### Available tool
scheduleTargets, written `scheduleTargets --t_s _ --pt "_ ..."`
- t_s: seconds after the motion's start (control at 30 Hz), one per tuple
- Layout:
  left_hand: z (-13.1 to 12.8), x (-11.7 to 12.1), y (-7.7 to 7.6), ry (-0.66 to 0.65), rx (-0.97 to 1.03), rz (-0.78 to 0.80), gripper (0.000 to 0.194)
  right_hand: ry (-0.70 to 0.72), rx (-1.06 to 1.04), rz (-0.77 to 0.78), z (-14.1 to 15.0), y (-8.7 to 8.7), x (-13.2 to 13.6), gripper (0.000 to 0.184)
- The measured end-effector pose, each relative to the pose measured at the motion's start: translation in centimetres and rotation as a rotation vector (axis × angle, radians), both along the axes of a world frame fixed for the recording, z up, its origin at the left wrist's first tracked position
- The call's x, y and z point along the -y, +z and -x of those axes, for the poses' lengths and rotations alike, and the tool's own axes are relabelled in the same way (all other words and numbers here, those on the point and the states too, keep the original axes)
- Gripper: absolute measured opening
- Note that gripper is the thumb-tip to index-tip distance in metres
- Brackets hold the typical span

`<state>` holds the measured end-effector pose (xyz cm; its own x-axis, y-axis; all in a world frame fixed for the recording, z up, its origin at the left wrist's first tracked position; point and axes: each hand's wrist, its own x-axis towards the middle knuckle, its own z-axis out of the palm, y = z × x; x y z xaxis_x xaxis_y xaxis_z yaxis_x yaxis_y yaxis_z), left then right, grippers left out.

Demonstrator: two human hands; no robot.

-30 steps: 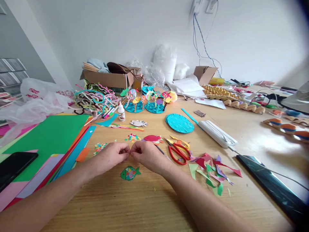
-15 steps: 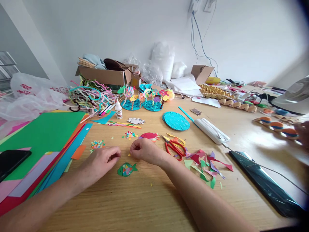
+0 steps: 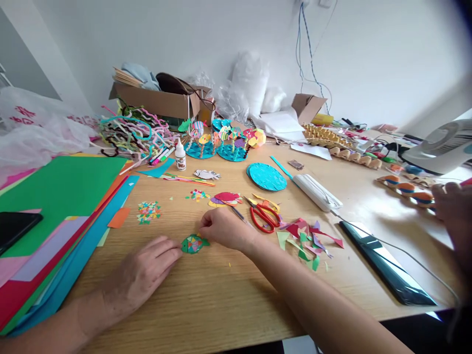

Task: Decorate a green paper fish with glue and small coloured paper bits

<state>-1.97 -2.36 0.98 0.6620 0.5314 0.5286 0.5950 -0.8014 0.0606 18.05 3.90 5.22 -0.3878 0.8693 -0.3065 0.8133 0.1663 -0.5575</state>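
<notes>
A green paper fish (image 3: 193, 244) lies on the table with small coloured paper bits across its body. My left hand (image 3: 151, 263) rests low on the table, fingers stretched out, the tips at the fish's head. Above the tail is my right hand (image 3: 223, 227), its thumb and fingertips pinched together; whatever they may hold is hidden. Just beyond the right hand lie a pen (image 3: 239, 214), partly covered by it, and several cut paper fish, a red one (image 3: 227, 196) on top. Piles of tiny paper bits (image 3: 149, 211) lie to the left.
Red-handled scissors (image 3: 264, 219) and paper scraps (image 3: 308, 241) lie to the right. Coloured paper sheets (image 3: 62, 196) are stacked at left. A glue bottle (image 3: 180, 157), blue discs (image 3: 266, 177), a white power strip (image 3: 317, 191) stand farther back. Another person's hand (image 3: 452, 206) is at far right.
My left hand has opened out and moved down and left, its fingertips coming to the fish's head. The right hand stays pinched, now nearer the tail. The whole view has shifted slightly.
</notes>
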Motion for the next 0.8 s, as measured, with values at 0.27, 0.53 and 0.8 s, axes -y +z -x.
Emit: scheduleTargets --t_s 0.27,0.53,0.8 --pt "-0.5 -0.1 -0.3 0.009 -0.021 -0.060 0.045 -0.069 0.004 -0.056 0.5 -1.3 1.1 0.014" --pt "-0.4 0.2 -0.3 0.030 -0.023 -0.067 0.048 -0.144 0.047 -0.083 1.0 -1.2 1.8 0.017" --pt "-0.3 0.1 -0.7 0.025 -0.014 -0.043 0.043 -0.150 0.076 -0.091 1.1 -1.1 2.1 0.016"
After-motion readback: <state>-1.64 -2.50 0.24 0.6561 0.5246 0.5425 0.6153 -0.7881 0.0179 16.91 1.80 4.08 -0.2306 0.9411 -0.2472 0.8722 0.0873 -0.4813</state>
